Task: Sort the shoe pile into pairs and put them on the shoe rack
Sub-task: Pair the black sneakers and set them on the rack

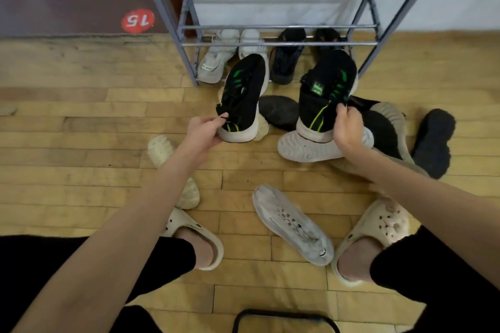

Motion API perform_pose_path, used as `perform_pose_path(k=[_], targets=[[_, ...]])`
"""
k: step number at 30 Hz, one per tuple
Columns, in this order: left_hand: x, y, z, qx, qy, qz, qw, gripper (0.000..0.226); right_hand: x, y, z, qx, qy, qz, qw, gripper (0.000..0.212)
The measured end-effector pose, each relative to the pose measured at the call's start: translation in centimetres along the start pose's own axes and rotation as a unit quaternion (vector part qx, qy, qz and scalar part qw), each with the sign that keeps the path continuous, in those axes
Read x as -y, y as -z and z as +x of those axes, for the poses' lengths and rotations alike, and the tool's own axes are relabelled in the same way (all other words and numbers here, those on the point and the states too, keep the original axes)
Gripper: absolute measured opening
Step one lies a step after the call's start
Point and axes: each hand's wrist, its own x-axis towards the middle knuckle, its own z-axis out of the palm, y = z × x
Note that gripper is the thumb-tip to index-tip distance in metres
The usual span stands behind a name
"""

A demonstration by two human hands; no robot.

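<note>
Shoes scattered on wood floor (67,121), person seated, both arms out. Far left at 9 o'clock of the left hand: beige slipper (173,170) lying sole-up, partly under the left forearm. Left hand (204,131) pinches the heel collar of a black sneaker with green stripes (243,97), the shoe standing at 1 o'clock from the hand, toe pointing to the rack. At 11 o'clock of that shoe, white sneaker pair (230,54) on the bottom tier of the grey metal shoe rack (278,27); black pair (289,59) beside it at the rack's middle and right. Between the two held shoes, a dark shoe (280,111) on the floor. Right hand (347,130) grips the heel of the matching black-green sneaker (327,92), shoe at 11 o'clock from the hand, heel over a white sneaker (319,147) lying on its side. At 6 o'clock of centre, white perforated sneaker (292,224) between the person's feet in cream clogs (378,230). At 3 o'clock of the right hand, pile remainder: a grey knit shoe (392,121), a black chunky shoe (433,140). Red round sticker (138,21) at upper left.
</note>
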Motion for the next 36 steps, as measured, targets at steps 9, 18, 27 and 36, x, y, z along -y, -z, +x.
perform_pose_path(k=[9,18,27,36], targets=[[-6.9,-10.3,4.8,0.013,0.018,-0.041,0.999,0.044,1.7,3.7,6.3,0.028,0.043,-0.082,0.995,0.050],[-9.2,-15.0,11.2,0.018,-0.029,-0.034,0.999,0.038,1.3,1.9,6.8,0.015,0.136,-0.091,0.986,0.039],[-10.7,-17.3,13.9,0.033,-0.018,-0.056,0.998,0.042,5.0,1.2,14.7,-0.013,0.065,-0.058,0.996,0.046],[-12.5,-21.9,17.5,0.052,0.017,-0.130,0.990,0.049,9.6,0.4,24.4,0.007,0.013,-0.003,1.000,0.037]])
